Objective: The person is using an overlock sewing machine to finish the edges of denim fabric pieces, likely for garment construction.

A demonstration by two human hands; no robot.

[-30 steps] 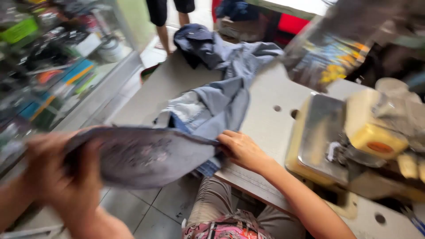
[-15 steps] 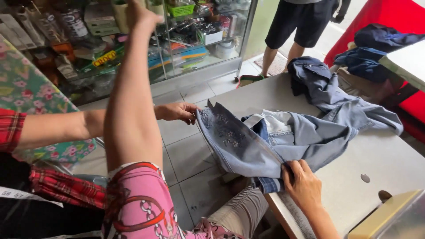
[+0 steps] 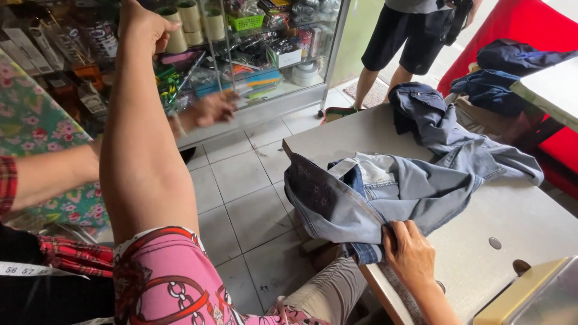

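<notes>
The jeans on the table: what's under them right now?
The jeans lie on the grey table. Their near edge hangs off it, pinched by the right hand. Whatever sits beneath the folds is covered. The left hand is raised, empty.

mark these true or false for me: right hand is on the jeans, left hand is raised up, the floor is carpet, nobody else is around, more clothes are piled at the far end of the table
1. The right hand grips the light blue jeans at the table's near edge. True.
2. The left hand is raised, clear of the jeans. True.
3. The floor is carpet. False: it is pale square tile.
4. Nobody else is near. False: another person's hand reaches out in front of the glass display case, and a person in black shorts stands beyond the grey table.
5. More clothes lie at the table's far end. True: a dark blue garment is bunched there.
</notes>
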